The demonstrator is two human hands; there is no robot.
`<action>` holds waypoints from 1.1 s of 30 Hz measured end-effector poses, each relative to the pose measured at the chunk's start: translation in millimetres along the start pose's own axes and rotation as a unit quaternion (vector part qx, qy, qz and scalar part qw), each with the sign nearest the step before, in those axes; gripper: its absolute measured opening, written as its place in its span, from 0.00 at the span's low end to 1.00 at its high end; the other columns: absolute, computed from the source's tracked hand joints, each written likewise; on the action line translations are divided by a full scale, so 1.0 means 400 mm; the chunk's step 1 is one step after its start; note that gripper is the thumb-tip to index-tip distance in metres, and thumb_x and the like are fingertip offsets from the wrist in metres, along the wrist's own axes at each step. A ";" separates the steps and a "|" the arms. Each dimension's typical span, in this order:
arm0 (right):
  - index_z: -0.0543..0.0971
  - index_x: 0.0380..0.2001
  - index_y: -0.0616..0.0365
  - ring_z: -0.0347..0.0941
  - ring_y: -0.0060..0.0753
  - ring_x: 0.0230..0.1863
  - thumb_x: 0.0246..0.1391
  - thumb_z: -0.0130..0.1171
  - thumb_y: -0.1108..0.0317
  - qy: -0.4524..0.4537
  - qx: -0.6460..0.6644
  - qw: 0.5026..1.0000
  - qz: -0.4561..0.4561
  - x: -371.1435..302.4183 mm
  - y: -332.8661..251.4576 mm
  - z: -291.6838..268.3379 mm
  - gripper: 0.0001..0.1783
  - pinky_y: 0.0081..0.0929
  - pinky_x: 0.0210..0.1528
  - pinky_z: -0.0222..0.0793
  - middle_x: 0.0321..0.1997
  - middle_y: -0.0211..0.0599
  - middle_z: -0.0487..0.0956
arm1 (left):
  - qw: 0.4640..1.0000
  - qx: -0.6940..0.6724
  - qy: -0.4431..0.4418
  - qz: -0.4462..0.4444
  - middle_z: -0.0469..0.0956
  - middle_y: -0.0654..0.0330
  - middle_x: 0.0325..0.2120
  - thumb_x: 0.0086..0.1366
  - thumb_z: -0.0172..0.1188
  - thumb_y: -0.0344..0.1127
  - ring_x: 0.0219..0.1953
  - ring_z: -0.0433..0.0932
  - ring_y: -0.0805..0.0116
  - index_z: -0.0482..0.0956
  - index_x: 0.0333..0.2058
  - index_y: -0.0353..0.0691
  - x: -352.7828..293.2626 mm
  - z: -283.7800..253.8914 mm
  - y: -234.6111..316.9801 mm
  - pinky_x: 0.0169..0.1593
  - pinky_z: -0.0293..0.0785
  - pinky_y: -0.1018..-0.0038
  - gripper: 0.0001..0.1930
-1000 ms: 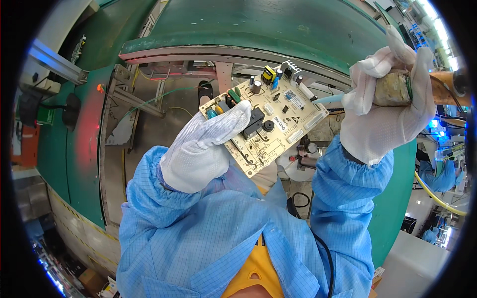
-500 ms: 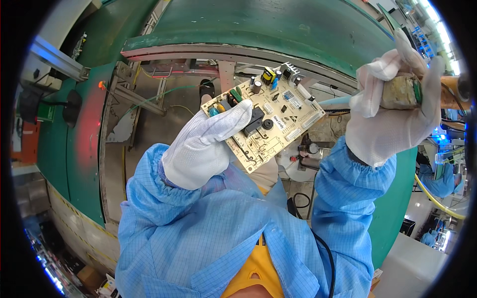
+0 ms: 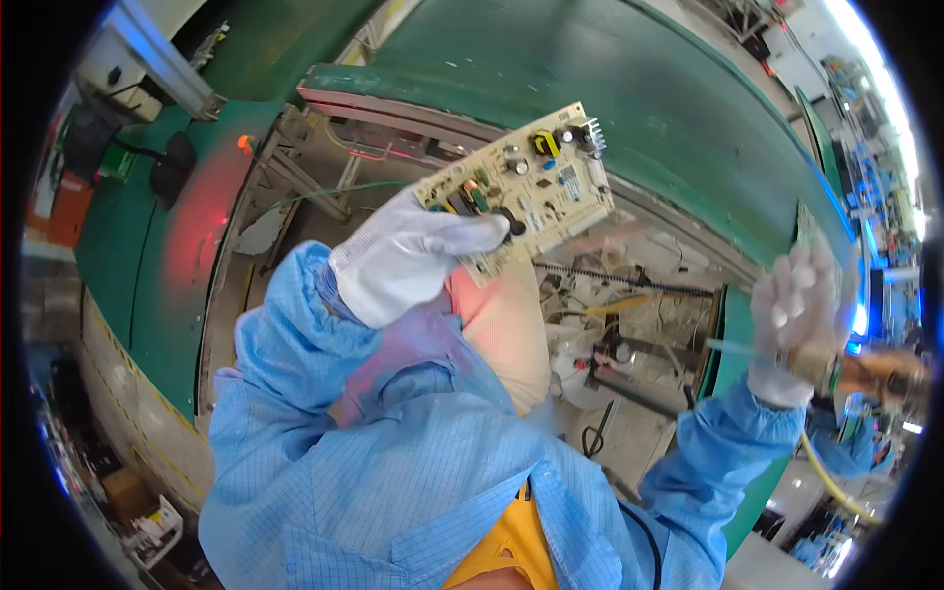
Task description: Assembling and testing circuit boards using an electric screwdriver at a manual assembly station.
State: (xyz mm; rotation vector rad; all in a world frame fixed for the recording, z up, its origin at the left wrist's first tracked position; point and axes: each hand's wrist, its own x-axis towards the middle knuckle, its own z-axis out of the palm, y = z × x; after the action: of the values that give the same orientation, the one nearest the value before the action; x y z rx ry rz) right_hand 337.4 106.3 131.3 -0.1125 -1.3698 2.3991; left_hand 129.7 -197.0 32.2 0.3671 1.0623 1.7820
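My left hand, in a white glove, grips a cream circuit board by its near left corner, thumb on top. The board tilts, component side up, with black, yellow and green parts and a silver finned piece at its far right corner. At the far right, my gloved right hand is smeared by motion, its fingers pointing upward. A pale green, board-like piece shows at its fingertips; whether they hold it is unclear. A hanging tool with a taped body, pale blue tip and orange-brown end crosses in front of the right wrist.
A green conveyor surface runs across the back behind a metal rail. Another green bench lies to the left under a red glow. A yellow hose curves at the right. Below the rail are cables and metal fixtures.
My right hand has moved down from beside the tool's taped body, which now lies across the wrist. The circuit board in my left hand has shifted slightly up in view. My view has turned somewhat.
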 end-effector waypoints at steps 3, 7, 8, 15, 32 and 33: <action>0.74 0.42 0.56 0.68 0.19 0.27 0.65 0.48 0.50 0.252 -0.275 0.927 0.051 -0.028 -0.047 -0.032 0.19 0.19 0.25 0.64 0.31 0.28 0.74 | 0.984 0.105 0.033 0.137 0.78 0.59 0.47 0.62 0.58 0.30 0.47 0.75 0.75 0.71 0.55 0.32 0.040 -0.026 0.101 0.53 0.69 0.78 0.22; 0.74 0.51 0.66 0.74 0.27 0.45 0.63 0.52 0.50 0.292 -0.574 0.764 0.036 0.028 -0.087 -0.200 0.27 0.25 0.47 0.68 0.46 0.41 0.77 | 0.895 0.267 0.173 0.314 0.79 0.59 0.44 0.61 0.59 0.32 0.43 0.76 0.74 0.73 0.52 0.31 0.074 -0.213 0.255 0.50 0.71 0.78 0.21; 0.74 0.52 0.65 0.73 0.31 0.48 0.61 0.54 0.50 0.273 -0.620 0.736 0.017 0.030 -0.113 -0.292 0.28 0.28 0.50 0.68 0.49 0.43 0.77 | 0.834 0.380 0.238 0.321 0.79 0.59 0.43 0.61 0.61 0.34 0.42 0.76 0.74 0.73 0.52 0.32 0.074 -0.259 0.299 0.50 0.71 0.78 0.22; 0.65 0.62 0.55 0.65 0.49 0.62 0.47 0.61 0.68 0.383 -0.866 0.317 0.064 0.000 -0.191 -0.823 0.36 0.37 0.64 0.60 0.62 0.54 0.68 | 0.485 0.616 0.559 0.270 0.79 0.52 0.46 0.55 0.66 0.43 0.48 0.78 0.59 0.71 0.56 0.40 0.143 -0.782 0.486 0.51 0.72 0.71 0.30; 0.72 0.58 0.55 0.75 0.52 0.48 0.47 0.52 0.75 0.358 -0.875 0.304 0.116 0.065 -0.175 -0.732 0.31 0.41 0.53 0.68 0.40 0.55 0.79 | 0.459 0.761 0.424 0.172 0.66 0.47 0.59 0.54 0.62 0.57 0.63 0.62 0.50 0.65 0.61 0.42 0.292 -0.407 0.418 0.65 0.60 0.63 0.40; 0.76 0.52 0.56 0.74 0.52 0.34 0.46 0.59 0.71 0.311 -0.913 0.264 -0.007 0.051 -0.168 -0.796 0.25 0.45 0.39 0.69 0.28 0.49 0.77 | 0.475 0.757 0.399 0.203 0.66 0.48 0.59 0.54 0.62 0.56 0.63 0.63 0.49 0.66 0.60 0.42 0.316 -0.359 0.399 0.64 0.60 0.63 0.38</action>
State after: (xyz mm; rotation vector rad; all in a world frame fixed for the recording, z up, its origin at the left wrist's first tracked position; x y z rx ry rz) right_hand 417.2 403.6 24.0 -1.2587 -2.4118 -0.6627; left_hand -118.2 -179.4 50.4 0.8797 3.3793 0.6471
